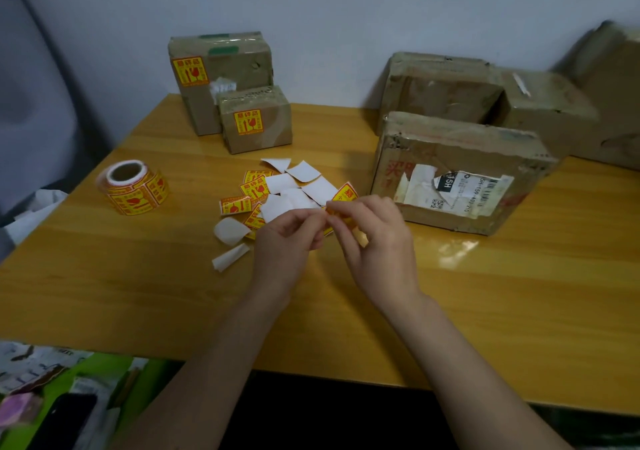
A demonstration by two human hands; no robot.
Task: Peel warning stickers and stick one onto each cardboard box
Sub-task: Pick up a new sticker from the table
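You are working in dim, flat light; a bright glare patch is shining on the table (457,252) just in front of the nearest cardboard box (460,172), while the edges beyond it are bending, blurring and darkening toward the corners

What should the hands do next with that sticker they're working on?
Probably finish peeling it. Both the left hand and right hand pinch one yellow warning sticker above the table. Then press it on the nearest cardboard box, which shows only a torn shipping label.
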